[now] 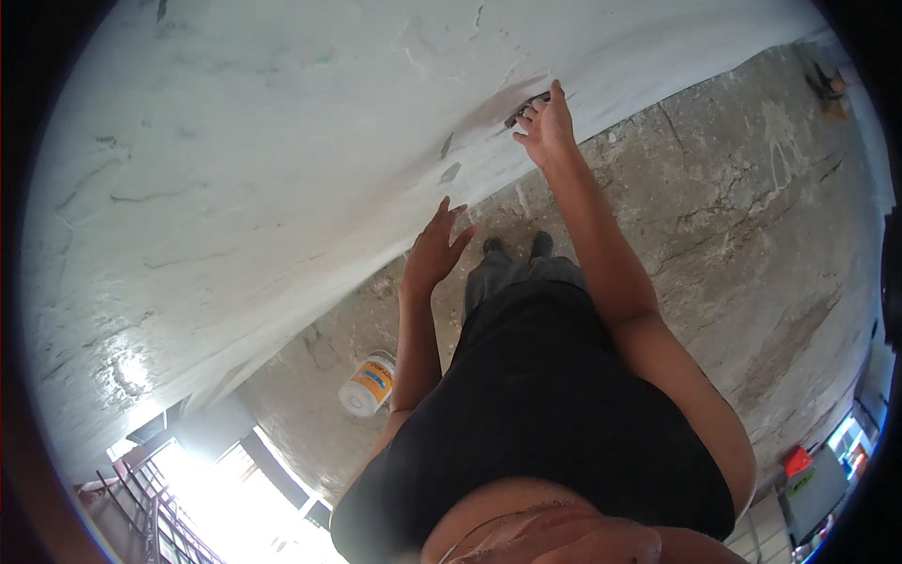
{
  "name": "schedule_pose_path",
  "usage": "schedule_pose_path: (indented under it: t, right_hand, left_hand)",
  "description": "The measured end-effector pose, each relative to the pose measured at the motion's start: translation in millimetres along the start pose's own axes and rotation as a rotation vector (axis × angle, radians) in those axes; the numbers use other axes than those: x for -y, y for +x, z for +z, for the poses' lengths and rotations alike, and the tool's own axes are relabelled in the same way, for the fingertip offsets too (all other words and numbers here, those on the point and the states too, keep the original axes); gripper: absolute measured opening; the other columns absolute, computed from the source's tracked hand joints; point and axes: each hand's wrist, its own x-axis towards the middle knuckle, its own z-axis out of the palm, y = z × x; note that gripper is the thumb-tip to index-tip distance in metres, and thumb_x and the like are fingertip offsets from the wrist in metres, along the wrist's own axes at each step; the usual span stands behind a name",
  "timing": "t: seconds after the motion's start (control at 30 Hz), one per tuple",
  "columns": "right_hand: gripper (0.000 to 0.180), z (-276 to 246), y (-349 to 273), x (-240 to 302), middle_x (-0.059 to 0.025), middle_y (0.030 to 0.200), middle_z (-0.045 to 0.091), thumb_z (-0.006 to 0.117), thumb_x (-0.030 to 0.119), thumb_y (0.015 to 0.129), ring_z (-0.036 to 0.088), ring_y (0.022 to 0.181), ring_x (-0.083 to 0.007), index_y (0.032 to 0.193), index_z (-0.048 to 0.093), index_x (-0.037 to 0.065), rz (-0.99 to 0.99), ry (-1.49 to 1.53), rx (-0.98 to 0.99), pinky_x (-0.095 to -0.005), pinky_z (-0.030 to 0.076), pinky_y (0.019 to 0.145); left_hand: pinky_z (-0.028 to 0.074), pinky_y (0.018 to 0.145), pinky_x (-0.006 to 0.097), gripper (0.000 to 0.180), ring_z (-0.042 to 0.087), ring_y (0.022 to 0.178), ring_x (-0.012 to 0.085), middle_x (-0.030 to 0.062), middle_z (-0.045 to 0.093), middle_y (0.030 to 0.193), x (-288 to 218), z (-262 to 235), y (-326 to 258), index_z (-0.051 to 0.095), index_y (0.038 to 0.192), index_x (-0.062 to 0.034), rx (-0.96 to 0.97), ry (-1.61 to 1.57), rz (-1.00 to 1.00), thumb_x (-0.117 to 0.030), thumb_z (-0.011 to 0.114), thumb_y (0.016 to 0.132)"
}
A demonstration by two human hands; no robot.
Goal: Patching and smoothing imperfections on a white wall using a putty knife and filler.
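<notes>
My right hand (548,132) is closed on a dark, narrow, flat tool (517,117) against the white wall (282,122). The fingers partly cover the tool, so I cannot tell its exact kind. Lower and to the left, my left hand (435,249) is held near the wall with fingers spread and nothing in it. Whether its fingertips touch the surface cannot be made out. Between the hands, the wall shows a small grey bare patch (450,173) and a darker streak just above it. Elsewhere on the wall run fine cracks and marks.
A white bucket (366,387) with an orange and blue label lies tipped on the rough, stained concrete floor (714,188). Metal railings (155,498) stand by a bright opening at lower left. A red item (798,460) is at lower right, and dark objects (825,85) at far right.
</notes>
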Motion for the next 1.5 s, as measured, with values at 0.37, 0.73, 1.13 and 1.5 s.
schedule_pose_path:
  t: [0.37,0.73,1.13,1.5]
  right_hand:
    - [0.055,-6,29,-9,0.0041,0.066,0.020,0.027,0.062,0.104,0.019,0.055,-0.0129,0.075,0.026,0.015,-0.113,0.285,-0.192,-0.0281,0.026,0.059]
    - [0.062,-32,53,-11,0.0031,0.065,0.017,0.026,0.065,0.103,0.020,0.055,-0.0138,0.077,0.046,0.012,-0.121,0.304,-0.178,-0.0287,0.033,0.063]
    - [0.092,-93,101,2,-0.0012,0.089,0.042,0.020,0.074,0.098,0.029,0.065,-0.0141,0.147,0.037,-0.002,-0.199,0.158,-0.075,-0.0294,0.039,0.075]
    - [0.085,-108,120,-15,-0.0017,0.106,0.049,0.019,0.070,0.100,0.038,0.077,-0.0137,0.153,0.029,0.004,-0.178,0.206,-0.138,-0.0304,0.037,0.093]
  left_hand:
    - [0.035,0.114,0.042,0.050,0.038,0.144,0.0348,0.0206,0.036,0.157,-1,1,5,0.052,0.141,-0.0098,0.041,-0.067,-0.003,-0.035,0.061,0.099]
    - [0.041,0.110,0.044,0.052,0.042,0.140,0.0373,0.0215,0.036,0.156,-7,-1,5,0.053,0.141,-0.0105,0.002,-0.022,0.047,-0.040,0.061,0.098]
    - [0.034,0.115,0.042,0.052,0.037,0.144,0.0352,0.0211,0.035,0.157,-12,-1,-10,0.053,0.141,-0.0103,0.070,-0.022,-0.055,-0.037,0.062,0.098]
    - [0.035,0.115,0.043,0.053,0.038,0.143,0.0359,0.0206,0.035,0.157,-4,3,-18,0.052,0.141,-0.0108,0.077,-0.029,-0.024,-0.039,0.063,0.097]
